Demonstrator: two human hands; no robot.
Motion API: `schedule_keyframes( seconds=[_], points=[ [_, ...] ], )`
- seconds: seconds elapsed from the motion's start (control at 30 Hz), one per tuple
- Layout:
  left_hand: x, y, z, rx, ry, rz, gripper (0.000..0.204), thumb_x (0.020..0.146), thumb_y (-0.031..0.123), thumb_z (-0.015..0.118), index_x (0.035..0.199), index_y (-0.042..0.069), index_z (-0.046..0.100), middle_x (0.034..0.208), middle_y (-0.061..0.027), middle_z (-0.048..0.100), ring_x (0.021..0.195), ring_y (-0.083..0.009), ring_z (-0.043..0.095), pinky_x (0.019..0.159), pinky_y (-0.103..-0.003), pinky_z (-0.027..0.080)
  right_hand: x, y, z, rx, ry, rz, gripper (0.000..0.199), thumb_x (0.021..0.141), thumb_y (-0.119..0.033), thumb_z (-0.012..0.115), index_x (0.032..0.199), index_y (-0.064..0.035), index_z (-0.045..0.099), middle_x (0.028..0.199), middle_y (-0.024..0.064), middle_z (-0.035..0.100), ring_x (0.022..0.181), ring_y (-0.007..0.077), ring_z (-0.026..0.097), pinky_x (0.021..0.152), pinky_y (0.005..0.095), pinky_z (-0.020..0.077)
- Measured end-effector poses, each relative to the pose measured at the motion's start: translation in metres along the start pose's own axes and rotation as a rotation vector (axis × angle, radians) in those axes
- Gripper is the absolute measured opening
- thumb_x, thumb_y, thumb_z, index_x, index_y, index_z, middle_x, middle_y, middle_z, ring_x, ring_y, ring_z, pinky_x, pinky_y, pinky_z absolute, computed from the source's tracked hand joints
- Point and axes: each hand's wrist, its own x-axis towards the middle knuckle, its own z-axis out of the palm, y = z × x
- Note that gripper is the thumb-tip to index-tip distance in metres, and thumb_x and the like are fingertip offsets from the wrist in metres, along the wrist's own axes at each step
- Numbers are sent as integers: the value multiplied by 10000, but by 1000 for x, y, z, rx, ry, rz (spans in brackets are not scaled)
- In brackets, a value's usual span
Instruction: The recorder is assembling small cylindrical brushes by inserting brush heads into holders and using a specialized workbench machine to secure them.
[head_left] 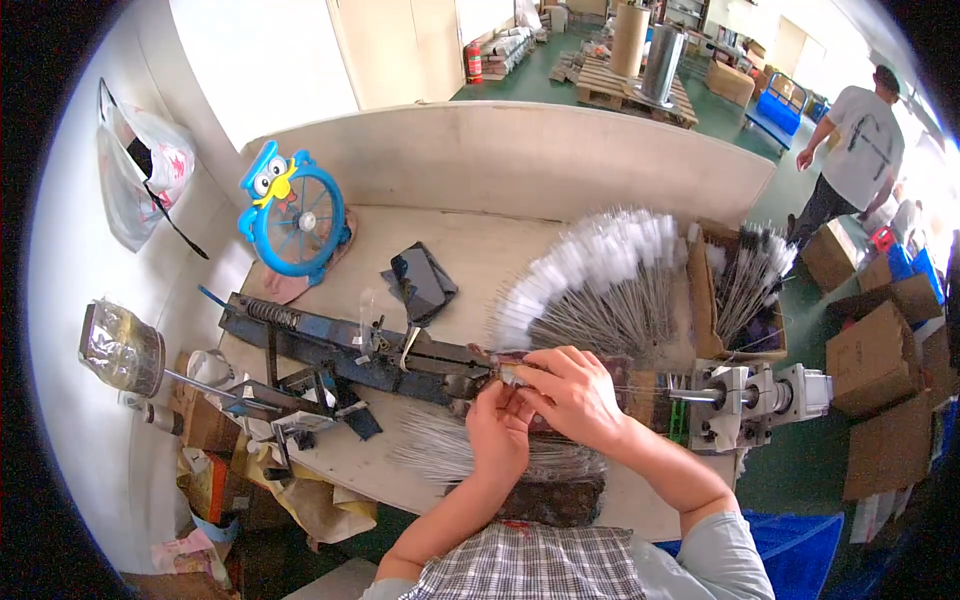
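Observation:
My left hand (499,432) and my right hand (575,396) meet at the middle of a long bench machine (340,355). The fingertips of both are pinched close together over a small pale piece that they mostly hide. Thin wires run from beside my right hand to a metal spindle unit (745,397) at the right. Just below my left hand lies a bundle of thin, straight wires (430,447). Beyond my right hand, white-bristled wire brushes (600,275) are fanned out on the table.
A carton (704,300) holding more brushes stands at the right. A dark phone (422,284) and a blue cartoon-shaped fan (298,222) sit at the back left. A low board (520,155) edges the table's far side. A person (862,150) walks at the far right near cardboard boxes (875,360).

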Motion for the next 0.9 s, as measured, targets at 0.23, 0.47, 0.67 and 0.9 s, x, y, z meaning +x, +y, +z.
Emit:
schedule_keyframes(
  seconds=[0.23, 0.47, 0.67, 0.9],
  points=[
    [-2, 0, -2, -18, -14, -6, 154, 910, 157, 463, 947, 25, 532, 938, -87, 582, 889, -187, 585, 787, -319, 493, 6, -6, 7, 47, 49, 40, 291, 673, -171, 700, 951, -93, 664, 958, 41, 621, 859, 221, 587, 727, 354, 465],
    [0, 1, 3, -29, 43, -58, 106, 893, 144, 489, 874, 54, 541, 864, -50, 603, 800, -150, 586, 720, -280, 481, 5, -8, 9, -67, 110, 91, 321, 651, -210, 716, 952, -110, 665, 943, 18, 628, 857, 209, 589, 738, 347, 449],
    [-3, 0, 8, 98, 18, 11, 118, 877, 126, 515, 920, 22, 547, 888, -66, 606, 774, -154, 604, 690, -282, 512, -7, -5, -2, -109, 93, 63, 183, 729, -251, 658, 898, -183, 668, 923, -17, 607, 848, 182, 577, 742, 346, 437],
    [-1, 3, 9, 23, 47, -4, 77, 879, 83, 527, 933, 29, 537, 897, -73, 600, 789, -166, 616, 715, -286, 527, -4, -3, -3, -97, 79, 38, 198, 733, -244, 658, 919, -179, 662, 926, -16, 608, 848, 186, 578, 739, 343, 438]
  ],
)
